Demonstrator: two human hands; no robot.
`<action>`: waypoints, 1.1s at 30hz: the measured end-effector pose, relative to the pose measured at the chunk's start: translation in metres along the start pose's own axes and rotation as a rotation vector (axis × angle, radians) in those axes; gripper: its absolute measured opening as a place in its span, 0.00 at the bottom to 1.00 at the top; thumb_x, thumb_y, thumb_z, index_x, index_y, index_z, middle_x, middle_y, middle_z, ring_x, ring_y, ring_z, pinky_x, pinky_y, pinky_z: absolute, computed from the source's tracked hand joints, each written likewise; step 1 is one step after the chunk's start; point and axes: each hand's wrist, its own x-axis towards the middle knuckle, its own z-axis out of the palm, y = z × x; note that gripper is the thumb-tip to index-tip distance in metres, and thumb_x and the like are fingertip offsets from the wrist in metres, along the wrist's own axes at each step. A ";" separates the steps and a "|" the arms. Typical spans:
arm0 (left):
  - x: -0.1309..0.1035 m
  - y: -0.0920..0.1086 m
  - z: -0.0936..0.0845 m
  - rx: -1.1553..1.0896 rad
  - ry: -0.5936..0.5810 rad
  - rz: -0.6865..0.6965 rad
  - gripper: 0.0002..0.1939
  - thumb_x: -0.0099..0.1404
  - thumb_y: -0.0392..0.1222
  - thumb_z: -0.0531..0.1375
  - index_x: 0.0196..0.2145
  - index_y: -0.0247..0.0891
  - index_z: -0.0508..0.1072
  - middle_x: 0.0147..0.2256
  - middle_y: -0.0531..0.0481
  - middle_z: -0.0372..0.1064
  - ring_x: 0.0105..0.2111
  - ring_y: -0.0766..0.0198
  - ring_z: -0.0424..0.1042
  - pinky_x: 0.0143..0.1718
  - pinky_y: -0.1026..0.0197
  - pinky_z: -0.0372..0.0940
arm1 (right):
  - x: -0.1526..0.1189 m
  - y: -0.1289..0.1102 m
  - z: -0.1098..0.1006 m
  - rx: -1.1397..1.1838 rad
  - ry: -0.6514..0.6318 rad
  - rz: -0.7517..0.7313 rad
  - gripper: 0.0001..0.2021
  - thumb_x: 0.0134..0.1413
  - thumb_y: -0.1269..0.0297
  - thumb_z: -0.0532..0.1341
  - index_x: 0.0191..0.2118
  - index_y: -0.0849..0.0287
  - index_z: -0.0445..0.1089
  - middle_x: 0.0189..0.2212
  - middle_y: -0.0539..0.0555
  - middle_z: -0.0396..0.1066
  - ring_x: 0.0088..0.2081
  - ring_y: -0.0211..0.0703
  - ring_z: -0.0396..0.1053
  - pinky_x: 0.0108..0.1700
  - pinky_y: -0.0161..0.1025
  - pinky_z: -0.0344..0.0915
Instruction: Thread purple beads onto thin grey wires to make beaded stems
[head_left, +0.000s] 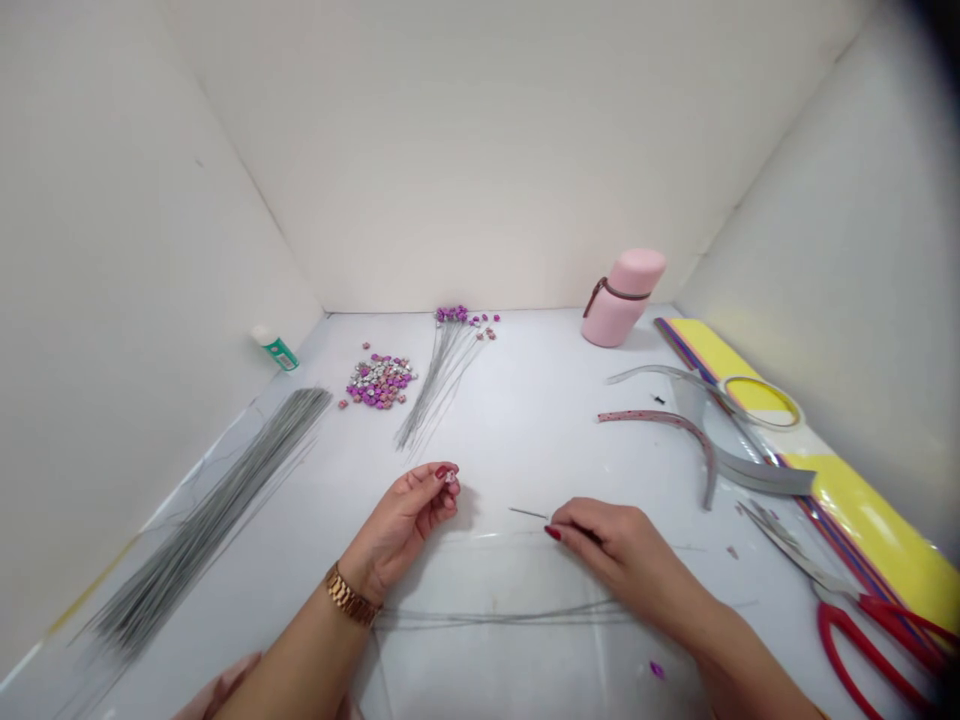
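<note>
My left hand (409,520), with a gold watch at its wrist, pinches a small pink folded star (451,477) between thumb and fingertips. My right hand (626,550) is closed around a thin metal needle (528,513) whose tip points left toward the star, apart from it. Several loose grey wires (495,619) lie across the table below both hands. Beyond my left hand sits a heap of small purple, silver and pink stars (380,381). Beside the heap, wire stems (439,385) fan out, with purple stars (451,315) at their far ends.
On the left lies a thick bundle of grey wires (217,510), with a green-and-white tube (277,349) behind it. A pink bottle (624,300) stands at the back. Red-handled scissors (847,625), paper strips (675,418), a tape roll (761,400) and yellow sheets (870,510) occupy the right.
</note>
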 end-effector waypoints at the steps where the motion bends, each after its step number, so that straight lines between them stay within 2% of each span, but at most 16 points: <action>1: 0.000 0.002 -0.001 0.012 0.010 0.024 0.06 0.55 0.35 0.60 0.32 0.31 0.71 0.26 0.51 0.67 0.24 0.72 0.67 0.29 0.71 0.65 | 0.000 0.002 -0.002 -0.008 0.017 0.016 0.09 0.55 0.68 0.51 0.28 0.57 0.66 0.24 0.48 0.68 0.26 0.36 0.64 0.28 0.31 0.58; 4: 0.000 0.005 -0.001 0.041 0.041 0.075 0.07 0.55 0.37 0.60 0.32 0.32 0.71 0.26 0.51 0.68 0.24 0.72 0.67 0.29 0.70 0.64 | -0.002 0.007 -0.007 -0.037 0.045 0.043 0.10 0.55 0.67 0.51 0.26 0.57 0.65 0.21 0.48 0.66 0.23 0.36 0.62 0.25 0.32 0.57; 8: 0.000 0.000 0.003 0.046 0.058 0.083 0.07 0.54 0.38 0.61 0.31 0.32 0.72 0.25 0.51 0.67 0.22 0.73 0.65 0.26 0.71 0.63 | -0.003 0.006 -0.007 -0.037 0.014 0.039 0.09 0.55 0.67 0.50 0.27 0.56 0.65 0.22 0.48 0.67 0.25 0.37 0.63 0.27 0.32 0.58; 12: -0.003 -0.014 0.016 0.026 0.058 0.055 0.08 0.53 0.40 0.61 0.31 0.33 0.72 0.25 0.52 0.67 0.21 0.75 0.63 0.23 0.72 0.61 | -0.001 -0.003 0.007 -0.002 -0.034 0.011 0.08 0.55 0.67 0.51 0.31 0.56 0.67 0.25 0.48 0.69 0.27 0.37 0.65 0.30 0.32 0.59; 15: -0.007 -0.025 0.027 0.005 0.033 0.022 0.09 0.54 0.41 0.61 0.31 0.33 0.71 0.25 0.52 0.67 0.21 0.74 0.63 0.24 0.71 0.61 | 0.001 -0.014 0.021 0.035 -0.064 -0.045 0.08 0.55 0.68 0.52 0.35 0.54 0.67 0.29 0.48 0.70 0.30 0.37 0.67 0.33 0.32 0.60; 18: -0.010 -0.030 0.031 -0.041 -0.003 -0.033 0.08 0.54 0.40 0.60 0.31 0.32 0.71 0.25 0.51 0.67 0.22 0.72 0.65 0.26 0.70 0.61 | 0.000 -0.023 0.028 0.031 -0.070 -0.102 0.10 0.57 0.70 0.49 0.35 0.55 0.67 0.28 0.49 0.70 0.30 0.37 0.67 0.32 0.32 0.60; 22: -0.010 -0.032 0.029 -0.160 0.001 -0.023 0.05 0.56 0.37 0.59 0.31 0.32 0.70 0.26 0.51 0.67 0.27 0.71 0.66 0.34 0.68 0.62 | -0.003 -0.025 0.024 0.043 0.048 -0.092 0.10 0.57 0.69 0.49 0.34 0.56 0.67 0.26 0.49 0.70 0.28 0.36 0.66 0.32 0.32 0.61; 26: -0.010 -0.033 0.027 -0.204 -0.004 -0.063 0.06 0.55 0.36 0.60 0.32 0.32 0.70 0.27 0.51 0.66 0.27 0.71 0.67 0.35 0.67 0.64 | -0.006 -0.019 0.021 0.025 0.210 -0.105 0.12 0.57 0.68 0.49 0.39 0.55 0.68 0.27 0.51 0.71 0.28 0.36 0.67 0.32 0.32 0.62; 30: -0.009 -0.033 0.025 -0.215 -0.007 -0.079 0.05 0.56 0.35 0.60 0.32 0.32 0.70 0.27 0.51 0.66 0.28 0.71 0.67 0.35 0.67 0.64 | -0.006 -0.014 0.020 -0.017 0.209 -0.110 0.15 0.57 0.69 0.46 0.45 0.56 0.66 0.25 0.52 0.70 0.26 0.36 0.67 0.30 0.32 0.62; 33: -0.008 -0.031 0.023 -0.214 0.004 -0.074 0.05 0.56 0.34 0.59 0.32 0.32 0.70 0.27 0.50 0.66 0.28 0.71 0.67 0.35 0.67 0.65 | -0.006 -0.014 0.018 -0.031 0.188 -0.103 0.16 0.57 0.69 0.46 0.46 0.56 0.66 0.23 0.52 0.68 0.25 0.36 0.66 0.28 0.32 0.62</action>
